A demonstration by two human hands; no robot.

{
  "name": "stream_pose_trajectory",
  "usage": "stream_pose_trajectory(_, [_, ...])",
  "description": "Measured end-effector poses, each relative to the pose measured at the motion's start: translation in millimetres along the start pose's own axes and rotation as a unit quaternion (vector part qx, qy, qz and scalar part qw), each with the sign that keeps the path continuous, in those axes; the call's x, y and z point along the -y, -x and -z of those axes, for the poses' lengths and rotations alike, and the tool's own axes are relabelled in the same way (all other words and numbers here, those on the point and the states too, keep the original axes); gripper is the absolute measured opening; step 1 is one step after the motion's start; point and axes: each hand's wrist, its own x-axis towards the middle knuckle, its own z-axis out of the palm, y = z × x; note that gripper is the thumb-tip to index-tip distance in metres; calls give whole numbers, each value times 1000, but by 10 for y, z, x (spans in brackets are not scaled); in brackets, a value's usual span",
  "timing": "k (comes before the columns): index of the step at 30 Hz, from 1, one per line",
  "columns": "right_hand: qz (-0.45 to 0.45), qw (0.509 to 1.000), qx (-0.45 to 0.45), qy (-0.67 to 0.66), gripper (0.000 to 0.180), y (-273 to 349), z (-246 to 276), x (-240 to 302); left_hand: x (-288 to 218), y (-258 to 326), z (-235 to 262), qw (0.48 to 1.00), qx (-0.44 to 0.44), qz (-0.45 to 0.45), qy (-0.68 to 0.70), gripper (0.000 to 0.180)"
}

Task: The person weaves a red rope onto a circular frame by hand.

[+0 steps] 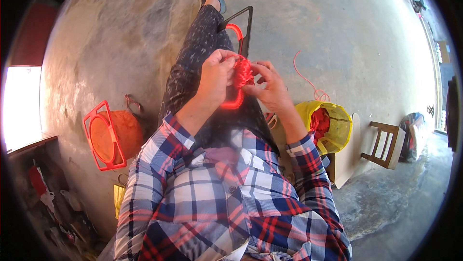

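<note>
A bunched bundle of glossy red cord [242,74] is held up over my lap between both hands. My left hand [214,75] pinches its left side, thumb and forefinger at the top. On the other side my right hand [271,87] grips the bundle with thumb and fingertips. Below them, a black angular frame [248,29] rests along my legs, its far corner pointing away from me. A curved red part [235,28] shows inside that frame, and a red lower edge [235,104] shows beneath the bundle. My hands hide the middle of the frame.
To the left, a red frame [114,135] leans against a rounded orange-red object [130,128]. A yellow basket [348,128] at the right contains red cord [319,122]; a thin strand [308,79] trails on the floor. Beyond it stands a small wooden stool [393,145].
</note>
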Motion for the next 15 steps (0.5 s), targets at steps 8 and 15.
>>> stream_pose_trajectory(8, [-52, 969, 87, -226, 36, -68, -47, -178, -29, -87, 160, 999, 39, 15, 1, 8])
stream_pose_trajectory(15, [-131, 905, 108, -390, 34, -17, 64, -151, 218, -53, 172, 989, -31, 90, -114, 9])
